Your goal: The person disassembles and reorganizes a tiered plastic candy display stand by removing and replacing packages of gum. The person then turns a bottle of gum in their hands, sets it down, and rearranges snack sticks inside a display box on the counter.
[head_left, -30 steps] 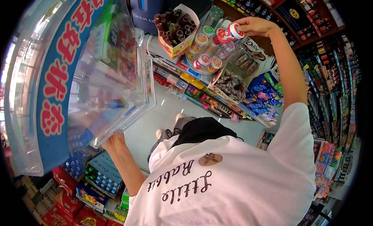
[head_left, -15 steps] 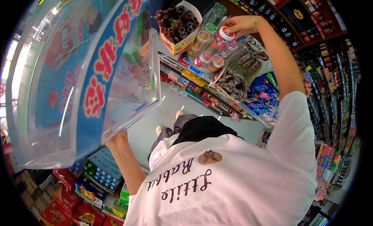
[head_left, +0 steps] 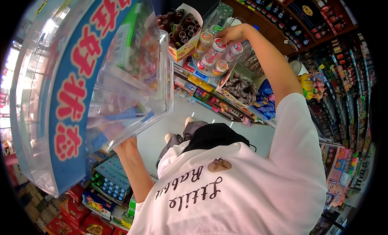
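Observation:
My right hand [head_left: 233, 33] pinches the red lid of a small clear jar [head_left: 213, 54] from above. Several similar jars stand close around it on a round clear tray, among them one with a yellowish label [head_left: 201, 47] and one with a pink lid [head_left: 233, 53]. A big clear plastic display case [head_left: 133, 130] with a blue band of red Chinese characters fills the left side. My left hand [head_left: 127, 146] grips its lower edge; the fingers are partly hidden behind the plastic. Packets, one green and white, show inside the case.
A box of dark-wrapped sticks [head_left: 186, 47] stands left of the jars. To their right are a box of brown-wrapped sweets [head_left: 239, 88] and blue packets [head_left: 264, 98]. Shelves of bottles [head_left: 279, 20] rise behind; red cartons [head_left: 74, 212] sit at lower left.
My right hand has come down and left with the red-lidded jar, which now sits lower among the others. The display case has shifted and turned, showing more of its packets.

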`<state>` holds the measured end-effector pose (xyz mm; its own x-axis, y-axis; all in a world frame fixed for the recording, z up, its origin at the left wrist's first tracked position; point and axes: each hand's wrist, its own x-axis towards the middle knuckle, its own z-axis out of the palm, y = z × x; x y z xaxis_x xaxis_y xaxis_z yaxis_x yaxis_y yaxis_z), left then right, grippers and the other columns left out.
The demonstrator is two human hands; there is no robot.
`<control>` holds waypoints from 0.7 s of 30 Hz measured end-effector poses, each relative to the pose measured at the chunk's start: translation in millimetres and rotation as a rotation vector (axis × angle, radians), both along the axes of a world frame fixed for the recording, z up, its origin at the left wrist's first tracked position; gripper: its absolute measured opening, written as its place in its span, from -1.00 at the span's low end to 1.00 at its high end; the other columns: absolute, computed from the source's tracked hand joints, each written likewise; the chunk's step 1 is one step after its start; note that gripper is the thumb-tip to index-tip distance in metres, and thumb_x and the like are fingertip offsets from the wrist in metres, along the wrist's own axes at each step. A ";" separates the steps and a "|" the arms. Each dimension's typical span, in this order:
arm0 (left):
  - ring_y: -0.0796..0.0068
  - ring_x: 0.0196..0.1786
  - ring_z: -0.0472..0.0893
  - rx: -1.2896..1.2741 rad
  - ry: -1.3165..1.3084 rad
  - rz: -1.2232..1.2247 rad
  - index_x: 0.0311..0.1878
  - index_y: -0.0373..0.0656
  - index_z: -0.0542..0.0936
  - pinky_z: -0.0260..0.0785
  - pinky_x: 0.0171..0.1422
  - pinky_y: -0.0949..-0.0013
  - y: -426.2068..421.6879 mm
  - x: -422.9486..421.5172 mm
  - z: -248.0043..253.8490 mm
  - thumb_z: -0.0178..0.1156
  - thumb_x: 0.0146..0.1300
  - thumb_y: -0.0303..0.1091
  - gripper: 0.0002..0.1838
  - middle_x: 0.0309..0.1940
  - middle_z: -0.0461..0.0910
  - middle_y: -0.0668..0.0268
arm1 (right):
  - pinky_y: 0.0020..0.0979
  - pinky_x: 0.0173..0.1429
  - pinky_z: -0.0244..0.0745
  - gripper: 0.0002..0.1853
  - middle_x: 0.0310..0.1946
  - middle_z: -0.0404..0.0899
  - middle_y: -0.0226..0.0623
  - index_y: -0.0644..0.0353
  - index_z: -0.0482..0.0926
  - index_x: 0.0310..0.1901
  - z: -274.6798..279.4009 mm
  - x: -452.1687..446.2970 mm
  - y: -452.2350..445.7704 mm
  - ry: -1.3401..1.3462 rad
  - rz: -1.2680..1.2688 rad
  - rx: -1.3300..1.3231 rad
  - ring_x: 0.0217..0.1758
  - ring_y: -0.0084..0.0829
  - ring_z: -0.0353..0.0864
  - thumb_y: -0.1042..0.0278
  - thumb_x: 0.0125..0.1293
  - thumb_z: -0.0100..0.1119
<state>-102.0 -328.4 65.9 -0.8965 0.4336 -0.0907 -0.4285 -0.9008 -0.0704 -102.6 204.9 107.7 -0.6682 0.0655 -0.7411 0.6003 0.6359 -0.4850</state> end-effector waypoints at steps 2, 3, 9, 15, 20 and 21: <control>-0.27 0.21 0.37 0.016 0.006 -0.033 0.22 -0.42 0.30 0.41 0.12 -0.40 3.9 -0.4 2.9 -0.03 0.40 -0.31 -0.56 0.17 0.33 -0.18 | -0.30 0.31 0.33 -0.39 0.32 0.33 -0.21 0.16 0.31 0.35 -3.4 1.5 -0.5 -0.013 -0.012 -0.029 0.29 -0.37 0.38 0.20 0.29 0.18; -0.26 0.21 0.37 -0.034 0.014 -0.014 0.21 -0.42 0.31 0.40 0.13 -0.40 7.6 0.7 6.1 -0.03 0.41 -0.31 -0.57 0.17 0.33 -0.19 | -0.28 0.34 0.31 -0.37 0.35 0.28 -0.20 0.16 0.28 0.36 1.5 2.6 -3.1 -0.031 -0.011 -0.039 0.33 -0.35 0.34 0.19 0.29 0.18; -0.19 0.20 0.41 0.136 0.036 -0.206 0.15 -0.40 0.39 0.36 0.19 -0.38 4.9 4.6 -5.8 -0.02 0.41 -0.30 -0.62 0.17 0.37 -0.19 | -0.20 0.44 0.20 -0.28 0.44 0.14 -0.19 0.17 0.23 0.38 1.0 2.5 -20.9 -0.091 -0.135 -0.020 0.44 -0.20 0.21 0.07 0.26 0.22; -0.13 0.19 0.43 -0.060 -0.057 -0.107 0.10 -0.37 0.43 0.38 0.21 -0.29 6.6 10.9 -10.6 0.03 0.39 -0.29 -0.64 0.12 0.43 -0.14 | -0.19 0.41 0.28 -0.11 0.49 -0.08 -0.11 0.20 0.11 0.43 -29.6 -11.4 -8.9 -0.103 -0.186 0.077 0.47 -0.19 0.12 -0.12 0.21 0.24; -0.11 0.18 0.45 -0.114 -0.073 -0.100 0.08 -0.36 0.44 0.41 0.21 -0.23 13.2 17.0 -6.3 0.06 0.37 -0.29 -0.65 0.09 0.46 -0.12 | -0.39 -0.15 0.66 -0.44 0.00 0.57 -0.26 0.22 0.55 0.02 17.6 -10.2 -27.3 0.060 -0.225 0.248 -0.08 -0.43 0.65 -0.10 0.15 0.21; 0.01 0.13 0.47 -0.198 -0.107 -0.060 0.11 -0.32 0.43 0.43 0.18 -0.10 20.7 22.2 1.2 0.07 0.36 -0.26 -0.63 0.06 0.48 -0.04 | -0.37 -0.09 0.65 -0.40 0.00 0.57 -0.23 0.24 0.55 0.03 35.0 -5.8 -25.0 0.108 -0.196 0.220 -0.06 -0.38 0.64 -0.13 0.13 0.23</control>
